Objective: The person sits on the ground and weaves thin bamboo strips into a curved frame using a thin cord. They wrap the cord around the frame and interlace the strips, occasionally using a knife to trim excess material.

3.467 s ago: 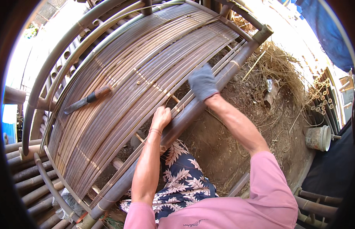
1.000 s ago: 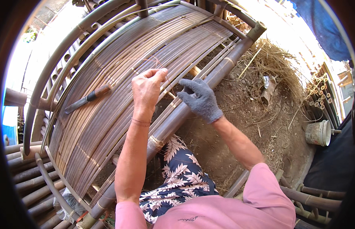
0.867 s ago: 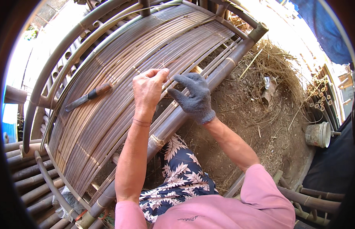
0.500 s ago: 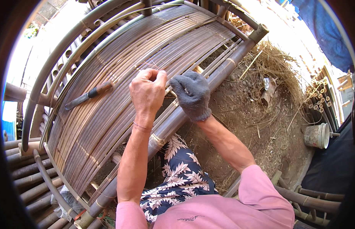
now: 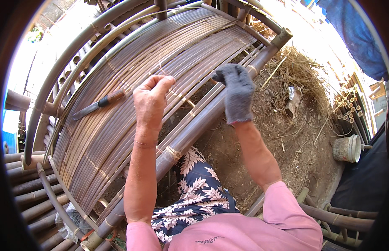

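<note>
My bare left hand (image 5: 152, 100) is closed in a pinch above the slatted bamboo bench seat (image 5: 111, 138). A thin pale strand (image 5: 160, 66) sticks up from its fingertips. Off to the right, over the thick front pole (image 5: 211, 115) of the bench, is my right hand (image 5: 237, 94) in a dark grey knit glove. Its thumb and fingers are pressed together; whatever they hold is too fine to make out. A knife (image 5: 98, 105) with a dark blade and a wooden handle lies on the slats left of my left hand.
The curved bamboo backrest (image 5: 69, 54) rises along the far left. Right of the bench, dry fibre scraps (image 5: 301, 69) lie on the dirt floor (image 5: 261, 146). A dirty white bucket (image 5: 347, 149) and cut bamboo poles (image 5: 351, 100) are at the far right.
My hands, close together before, have moved apart. The gloved right hand has gone right and slightly up, while the left has shifted a little left and down.
</note>
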Motion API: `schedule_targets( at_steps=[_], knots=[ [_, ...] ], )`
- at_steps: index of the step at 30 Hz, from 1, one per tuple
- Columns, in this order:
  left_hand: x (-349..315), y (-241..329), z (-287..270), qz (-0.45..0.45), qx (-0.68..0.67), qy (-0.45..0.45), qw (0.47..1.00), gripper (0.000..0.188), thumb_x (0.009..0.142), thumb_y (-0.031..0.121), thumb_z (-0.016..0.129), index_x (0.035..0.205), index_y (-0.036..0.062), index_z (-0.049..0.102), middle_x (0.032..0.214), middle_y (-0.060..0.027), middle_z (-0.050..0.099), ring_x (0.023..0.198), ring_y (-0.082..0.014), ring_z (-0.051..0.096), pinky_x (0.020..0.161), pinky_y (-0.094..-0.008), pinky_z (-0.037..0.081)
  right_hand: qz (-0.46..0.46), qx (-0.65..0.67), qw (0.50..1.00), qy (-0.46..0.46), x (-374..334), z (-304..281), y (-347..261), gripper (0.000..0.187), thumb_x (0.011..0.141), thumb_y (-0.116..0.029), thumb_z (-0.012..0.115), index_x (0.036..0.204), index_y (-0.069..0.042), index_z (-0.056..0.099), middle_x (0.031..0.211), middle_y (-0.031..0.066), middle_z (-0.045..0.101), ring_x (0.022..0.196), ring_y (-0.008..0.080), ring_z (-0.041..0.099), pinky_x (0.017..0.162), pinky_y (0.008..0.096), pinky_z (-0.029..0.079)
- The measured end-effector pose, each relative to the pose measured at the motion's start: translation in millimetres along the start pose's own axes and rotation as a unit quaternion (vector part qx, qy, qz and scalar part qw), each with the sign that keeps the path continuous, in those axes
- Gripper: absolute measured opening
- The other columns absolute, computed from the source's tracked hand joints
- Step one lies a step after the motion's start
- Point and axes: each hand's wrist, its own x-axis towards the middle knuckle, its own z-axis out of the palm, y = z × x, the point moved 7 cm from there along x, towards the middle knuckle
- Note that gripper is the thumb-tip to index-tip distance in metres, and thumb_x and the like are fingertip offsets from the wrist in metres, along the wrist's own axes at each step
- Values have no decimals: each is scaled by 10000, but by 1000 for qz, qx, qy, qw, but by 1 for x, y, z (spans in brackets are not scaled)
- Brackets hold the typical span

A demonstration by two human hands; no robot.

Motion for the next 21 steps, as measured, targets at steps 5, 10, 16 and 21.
schedule_targets(
  at_steps=[5, 10, 16, 21],
  knots=[
    [-16, 34, 10, 9, -9, -43, 999, 134, 886, 144, 731, 899, 12, 711, 648, 82, 507, 499, 4, 359, 460, -169, 294, -39, -95, 984, -146, -15, 4, -24, 299, 936, -196, 723, 1134, 5, 624, 1035, 104, 672, 1017, 181, 650, 919, 329, 549],
    [-44, 55, 57, 46, 86, -160, 982, 168, 880, 183, 756, 919, 19, 757, 655, 42, 619, 520, 14, 402, 461, -168, 289, -114, -223, 923, -292, -45, 38, -49, 337, 875, -210, 798, 1131, -20, 691, 1106, 84, 658, 1046, 171, 618, 887, 356, 522],
    [-11, 70, 33, 38, 46, -62, 996, 195, 914, 207, 716, 999, 34, 744, 662, 57, 520, 491, -8, 363, 431, -209, 343, -58, -77, 976, -195, -37, -24, -66, 143, 995, -122, 634, 1051, -19, 714, 969, 96, 720, 888, 158, 691, 804, 303, 593],
    [76, -4, -45, -65, 158, -22, 985, 296, 927, 268, 718, 1106, 35, 687, 805, -1, 648, 639, -62, 571, 612, -206, 496, -122, -242, 962, -39, -19, -164, -125, 330, 1078, -291, 475, 1088, -41, 690, 671, 5, 533, 641, 122, 620, 779, 415, 620]
  ],
)
